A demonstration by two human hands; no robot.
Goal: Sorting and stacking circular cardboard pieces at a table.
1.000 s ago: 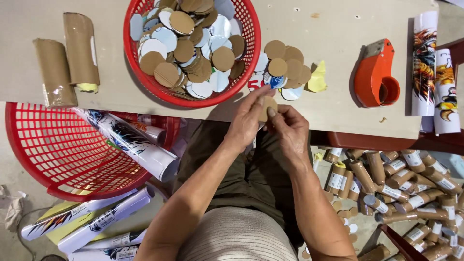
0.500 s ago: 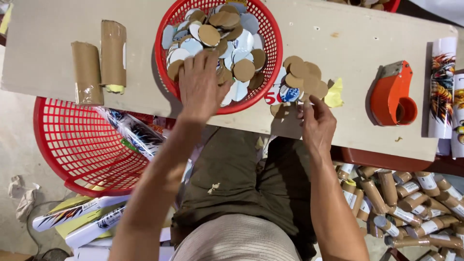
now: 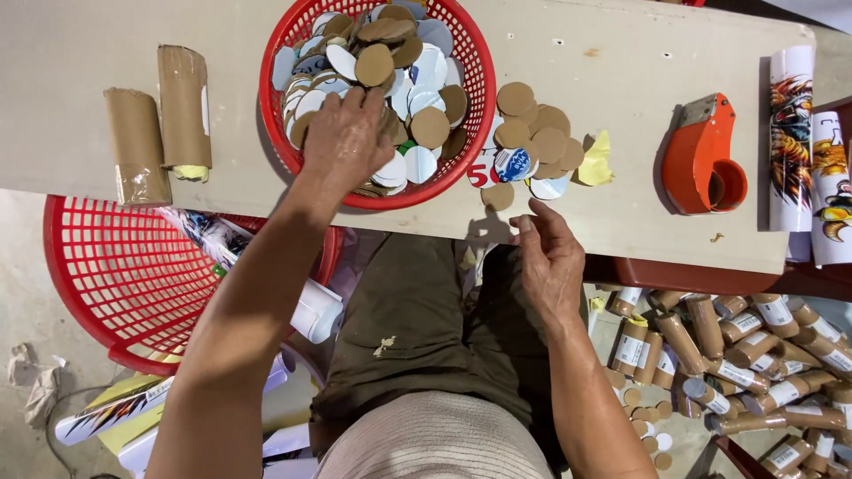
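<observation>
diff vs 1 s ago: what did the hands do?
The hands were together at the table edge. The left hand went up into the red basket onto the cardboard discs. The right hand stayed low by the table edge, near a loose disc; whether either holds anything is unclear. Tape dispenser and cardboard tubes unmoved.

1. Illumination: bright, even and diffuse, from overhead; colours read true across the pale flat tabletop (image 3: 621,53).
2. Shadows: soft and short. The left hand (image 3: 348,133) casts a faint shade into the round red plastic mesh basket (image 3: 266,89); the right hand (image 3: 552,262) darkens the table edge beneath it. The orange plastic tape dispenser (image 3: 701,160) throws a small shadow to its left.
3. Dim zone: the floor under the table is noticeably darker.
4. Glare: mild sheen on the glossy printed white paper rolls (image 3: 803,151); no burnout.
5. Sharpness: the centre is crisp; the brown cardboard tubes piled lower right (image 3: 754,355) are slightly soft.
6. Distortion: wide-angle bending at the frame edges.
</observation>
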